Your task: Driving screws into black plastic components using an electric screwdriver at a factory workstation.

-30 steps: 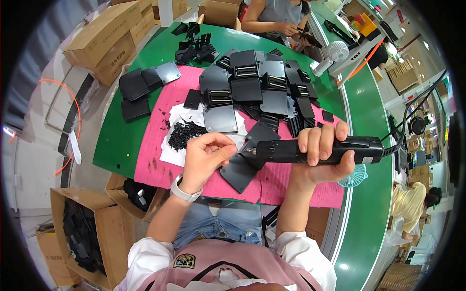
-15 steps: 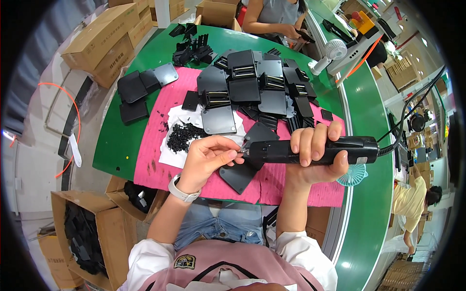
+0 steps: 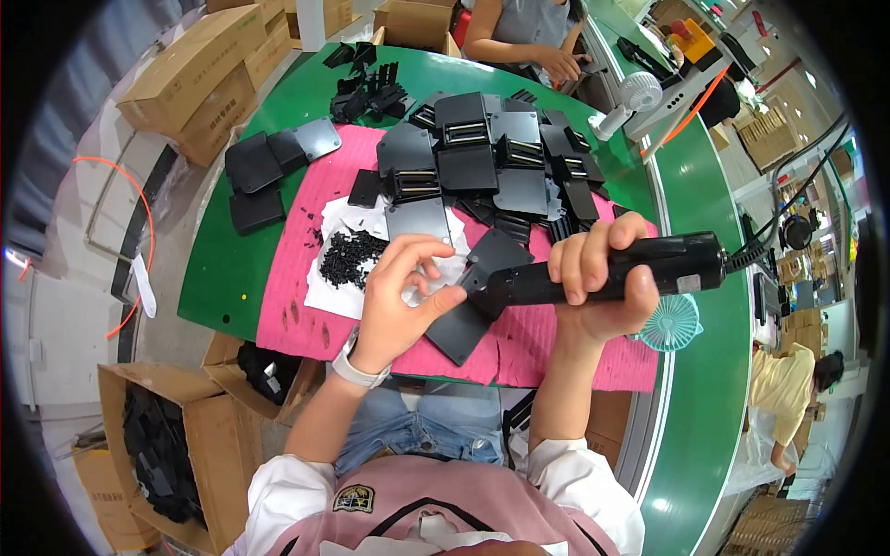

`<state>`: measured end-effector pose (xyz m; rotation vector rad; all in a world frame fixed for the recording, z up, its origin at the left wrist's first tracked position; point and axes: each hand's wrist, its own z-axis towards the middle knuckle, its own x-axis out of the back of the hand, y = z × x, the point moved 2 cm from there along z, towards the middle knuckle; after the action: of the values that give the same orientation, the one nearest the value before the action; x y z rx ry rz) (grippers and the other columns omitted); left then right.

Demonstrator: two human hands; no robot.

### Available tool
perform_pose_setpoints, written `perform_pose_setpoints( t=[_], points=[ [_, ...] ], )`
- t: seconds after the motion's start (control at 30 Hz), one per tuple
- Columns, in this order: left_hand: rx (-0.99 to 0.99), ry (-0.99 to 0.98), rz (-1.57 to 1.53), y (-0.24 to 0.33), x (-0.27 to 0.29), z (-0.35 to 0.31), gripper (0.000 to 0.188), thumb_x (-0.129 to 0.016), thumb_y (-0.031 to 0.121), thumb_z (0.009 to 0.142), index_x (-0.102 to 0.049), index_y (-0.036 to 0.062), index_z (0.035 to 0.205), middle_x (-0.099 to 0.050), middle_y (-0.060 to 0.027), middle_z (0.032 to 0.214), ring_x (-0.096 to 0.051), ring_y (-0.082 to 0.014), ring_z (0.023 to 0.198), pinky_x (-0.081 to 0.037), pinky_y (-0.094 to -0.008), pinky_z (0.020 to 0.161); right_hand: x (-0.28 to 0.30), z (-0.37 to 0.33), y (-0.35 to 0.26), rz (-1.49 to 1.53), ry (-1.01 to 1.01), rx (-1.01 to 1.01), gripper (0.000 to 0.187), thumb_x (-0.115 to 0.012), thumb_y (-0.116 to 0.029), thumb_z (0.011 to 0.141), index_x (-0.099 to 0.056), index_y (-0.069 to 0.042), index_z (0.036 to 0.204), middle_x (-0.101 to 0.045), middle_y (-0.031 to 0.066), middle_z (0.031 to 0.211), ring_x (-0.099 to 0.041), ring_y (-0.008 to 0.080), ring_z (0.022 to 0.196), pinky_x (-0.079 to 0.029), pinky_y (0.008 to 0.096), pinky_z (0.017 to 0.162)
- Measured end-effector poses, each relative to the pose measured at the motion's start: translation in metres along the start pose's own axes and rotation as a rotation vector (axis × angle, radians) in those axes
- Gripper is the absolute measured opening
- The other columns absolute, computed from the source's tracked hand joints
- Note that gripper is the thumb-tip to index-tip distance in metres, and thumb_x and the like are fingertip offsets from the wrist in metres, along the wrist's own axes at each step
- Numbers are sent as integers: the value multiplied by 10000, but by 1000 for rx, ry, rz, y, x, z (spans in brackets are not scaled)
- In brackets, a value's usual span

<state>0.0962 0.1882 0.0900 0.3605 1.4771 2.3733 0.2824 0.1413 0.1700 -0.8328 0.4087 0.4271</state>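
My right hand (image 3: 598, 287) is wrapped round a black corded electric screwdriver (image 3: 684, 259), held nearly level with its nose to the left. That nose is tipped down at a black folding bracket (image 3: 501, 252); its lower plate (image 3: 458, 332) lies on the pink mat (image 3: 556, 357). The bit's exact contact point is hidden. My left hand (image 3: 394, 301) hovers just left of the nose, thumb and fingers apart, with nothing visible between them. Beneath its fingertips, a pile of small black screws (image 3: 350, 259) rests on white paper (image 3: 324, 298).
Stacked black bracket assemblies (image 3: 466, 171) cover the mat's far side. More black plates (image 3: 252, 165) lie at left, loose black parts (image 3: 366, 93) behind. A white fan (image 3: 640, 93) stands at far right; its turquoise grille (image 3: 671, 322) shows near my right wrist. A co-worker's hands (image 3: 559, 65) are across the table.
My left fingers have parted and drawn back from the screwdriver tip. The screwdriver's nose has dipped onto the bracket while its rear end has risen. The co-worker's hands have shifted.
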Motion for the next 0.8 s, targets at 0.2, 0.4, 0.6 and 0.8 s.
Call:
perform_pose_setpoints(
  t=[0.2, 0.4, 0.6, 0.8],
  points=[
    [142, -119, 419, -9, -12, -6, 237, -642, 186, 832, -599, 24, 999, -601, -108, 813, -590, -272, 631, -462, -350, 571, -7, 1, 10, -91, -18, 11, 321, -683, -171, 791, -468, -8, 965, -488, 52, 594, -425, 119, 444, -365, 250, 434],
    [2, -147, 549, -12, -20, -4, 242, -609, 232, 845, -625, 42, 995, -646, -117, 836, -634, -302, 706, -487, -373, 603, -12, 4, 16, -254, -32, -108, 286, -645, -202, 797, -460, -32, 934, -474, 45, 595, -422, 121, 443, -367, 262, 450],
    [234, -209, 476, -11, -15, -1, 250, -625, 247, 821, -638, 81, 1008, -613, -107, 679, -613, -284, 632, -448, -381, 566, -17, 10, 30, -355, -29, -166, 324, -697, -197, 790, -439, -18, 873, -466, 52, 568, -391, 107, 407, -326, 240, 387],
    [254, -209, 475, -12, -14, -2, 231, -634, 236, 811, -636, 89, 989, -566, -80, 613, -584, -265, 583, -426, -378, 546, -16, 11, 35, -318, -38, -176, 313, -705, -172, 779, -444, -17, 856, -460, 46, 558, -396, 105, 400, -330, 239, 378]
  ],
)
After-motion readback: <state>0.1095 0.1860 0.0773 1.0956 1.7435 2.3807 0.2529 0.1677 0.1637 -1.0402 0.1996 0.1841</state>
